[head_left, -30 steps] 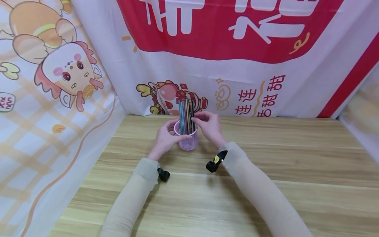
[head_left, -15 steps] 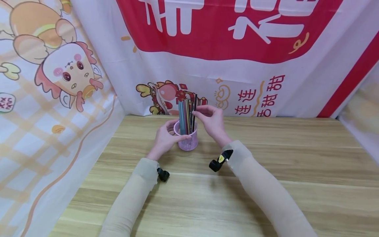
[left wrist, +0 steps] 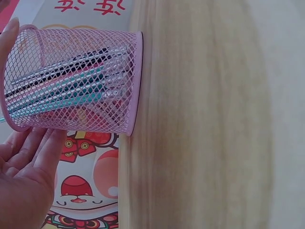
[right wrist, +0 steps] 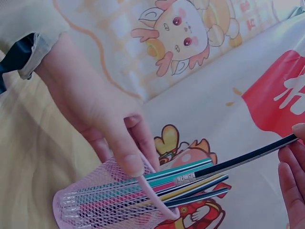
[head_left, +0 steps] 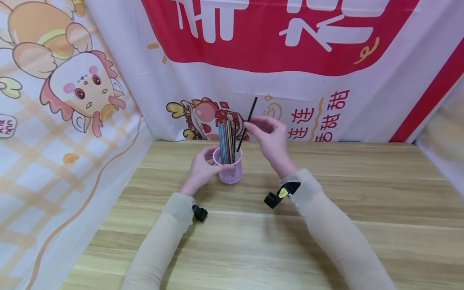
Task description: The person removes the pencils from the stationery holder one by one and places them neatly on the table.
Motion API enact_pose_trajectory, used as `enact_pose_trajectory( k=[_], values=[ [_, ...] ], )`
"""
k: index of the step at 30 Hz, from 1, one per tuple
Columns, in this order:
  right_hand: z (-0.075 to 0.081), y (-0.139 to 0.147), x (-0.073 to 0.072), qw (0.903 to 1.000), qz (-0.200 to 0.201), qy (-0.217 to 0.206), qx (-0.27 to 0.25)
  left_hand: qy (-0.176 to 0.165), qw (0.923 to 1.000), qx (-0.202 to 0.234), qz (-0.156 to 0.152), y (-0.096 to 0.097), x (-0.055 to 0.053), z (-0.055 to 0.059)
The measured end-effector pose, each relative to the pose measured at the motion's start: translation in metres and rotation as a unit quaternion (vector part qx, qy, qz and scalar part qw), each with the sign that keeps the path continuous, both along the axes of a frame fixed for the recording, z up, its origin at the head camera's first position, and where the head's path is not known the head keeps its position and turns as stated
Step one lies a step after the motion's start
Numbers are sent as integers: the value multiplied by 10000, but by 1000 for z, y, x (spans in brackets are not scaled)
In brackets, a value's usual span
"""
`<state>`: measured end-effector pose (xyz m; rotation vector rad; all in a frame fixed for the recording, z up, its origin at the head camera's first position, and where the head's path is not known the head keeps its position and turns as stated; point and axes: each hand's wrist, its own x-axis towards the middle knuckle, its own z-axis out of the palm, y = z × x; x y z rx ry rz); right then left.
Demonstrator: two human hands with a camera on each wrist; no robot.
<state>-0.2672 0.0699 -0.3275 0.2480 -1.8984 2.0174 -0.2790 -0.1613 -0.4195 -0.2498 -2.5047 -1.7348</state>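
Observation:
A pink mesh pen cup [head_left: 232, 175] stands upright on the table, holding several pencils [head_left: 224, 141] in blue-green, yellow, pink and black. My left hand [head_left: 201, 169] grips the cup near its rim, thumb in front and fingers round the far side; the left wrist view shows the mesh wall [left wrist: 71, 81] with the pencils' eraser ends at the bottom. With thumb and fingertips, my right hand [head_left: 272, 141] pinches a black pencil [right wrist: 238, 160] by its upper part. That pencil slants up to the right, its eraser end just above the cup's opening in the right wrist view.
The wooden table [head_left: 253, 249] spreads in front of and to both sides of the cup. A printed cloth [head_left: 311, 88] hangs close behind it, and another patterned cloth [head_left: 54, 169] rises along the left side.
My right hand has moved up and to the right, drawing the black pencil up from among the others and tilting it. My left hand and the pen cup have stayed put.

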Motion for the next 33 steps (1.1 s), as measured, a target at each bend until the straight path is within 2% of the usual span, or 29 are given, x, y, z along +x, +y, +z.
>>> enact_pose_trajectory(
  k=[6, 12, 23, 33],
  values=[
    [6, 10, 6, 9999, -17, 26, -107, -23, 10000, -63, -35, 0, 0, 1],
    [3, 19, 10, 9998, 43, 50, -166, -41, 9999, -97, -23, -1, 1, 1],
    [-14, 33, 10, 9993, 90, -315, -197, -55, 9999, -101, -45, -1, 3, 3],
    [-42, 38, 0, 9968, 143, -759, -203, -38, 9999, -126, -89, -1, 3, 4]
  ],
)
